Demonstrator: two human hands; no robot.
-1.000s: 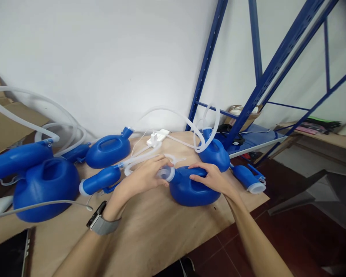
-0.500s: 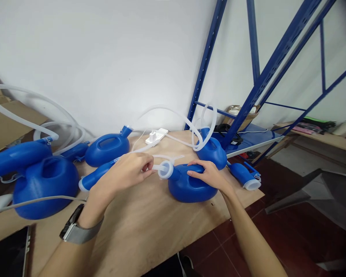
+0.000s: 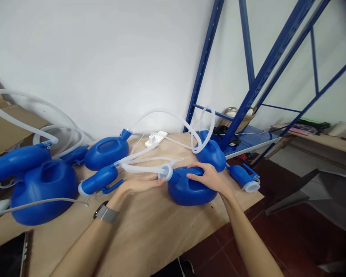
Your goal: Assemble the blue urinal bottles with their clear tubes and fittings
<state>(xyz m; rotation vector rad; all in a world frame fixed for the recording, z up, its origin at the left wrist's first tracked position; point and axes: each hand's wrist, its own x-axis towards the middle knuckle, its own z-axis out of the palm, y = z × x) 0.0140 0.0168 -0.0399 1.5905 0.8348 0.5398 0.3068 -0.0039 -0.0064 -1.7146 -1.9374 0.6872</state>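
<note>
A blue plastic urinal bottle stands on the wooden table, its neck pointing left. My right hand grips its handle from above, with the thumb across the handle opening. A translucent flared cap sits at the neck, and a clear hose runs into it from the left. My left hand lies under the hose with fingers stretched out, the fingertips touching the lower rim of the cap. The hose loops back toward a smaller blue piece with a handle, left of my left hand.
More blue bottles with hoses stand along the left and back. Another bottle and a blue funnel piece are at right. A white power strip lies behind. Blue shelving and a grey chair flank the table's right side.
My left hand has dropped lower, let go of the hose and opened flat beneath it. My right hand stays on the bottle. The view has shifted slightly.
</note>
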